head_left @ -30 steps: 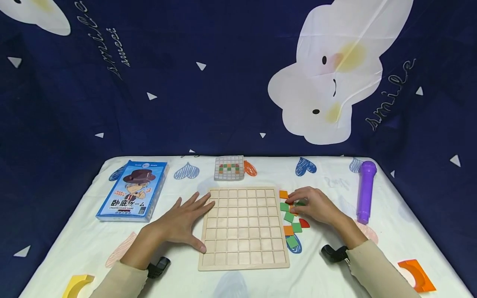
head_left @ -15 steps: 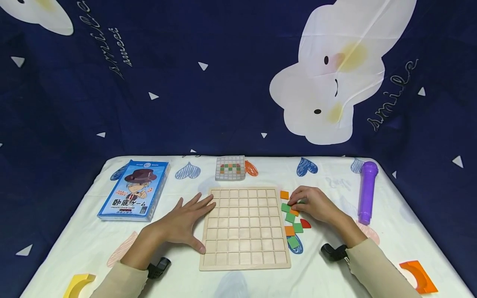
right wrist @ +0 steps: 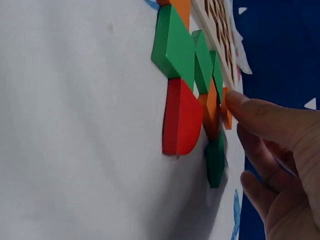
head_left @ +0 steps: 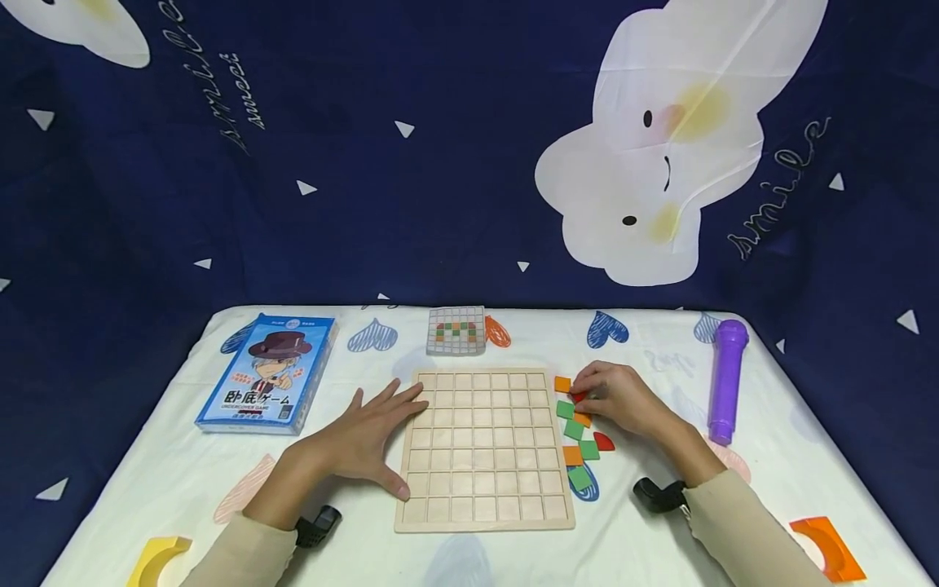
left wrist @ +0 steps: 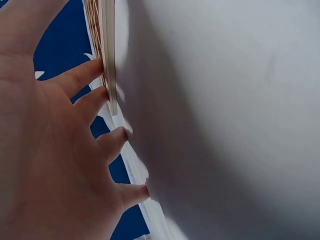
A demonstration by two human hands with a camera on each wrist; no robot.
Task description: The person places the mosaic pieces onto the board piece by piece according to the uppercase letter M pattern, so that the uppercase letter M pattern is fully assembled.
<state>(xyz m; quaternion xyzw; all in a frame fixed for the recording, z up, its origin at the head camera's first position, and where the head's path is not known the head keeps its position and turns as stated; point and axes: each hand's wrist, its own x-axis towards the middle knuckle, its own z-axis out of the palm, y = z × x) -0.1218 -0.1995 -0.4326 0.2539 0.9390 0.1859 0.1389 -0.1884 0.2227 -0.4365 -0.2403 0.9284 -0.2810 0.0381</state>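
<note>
Resting flat: the left hand [head_left: 359,444] lay palm down at the lower centre-left of the head view, fingers straight and spread, holding nothing.
Left-hand contact: its fingertips [left wrist: 100,67] touched the left edge of the wooden grid board [head_left: 484,448]; the thumb lay against the same edge lower down.
Board: it lay flat on the white cloth [head_left: 645,538] at the lower centre of the frame, every cell unfilled.
Right hand: the right hand [head_left: 619,399] sat right of the board's upper right corner, fingers curled down onto the loose tiles [head_left: 575,432].
Right-hand grip: the fingertips pinched at a small tile [head_left: 579,396] that showed red in the head view; the wrist view did not settle whether it was clear of the cloth.
Tile cluster: green, orange and red pieces lay in a loose column just beside the board's right edge; in the right wrist view a red piece [right wrist: 181,117] sat below a green piece [right wrist: 172,45].
Pattern card: a small grid card [head_left: 456,330] lay above the board, near the table's far edge.
Left side: a blue game box [head_left: 267,373] lay at centre-left.
Right side: a purple cylinder [head_left: 726,379] lay at centre-right.
Lower corners: a yellow arch block [head_left: 157,558] at left, an orange arch block [head_left: 825,548] at right.
</note>
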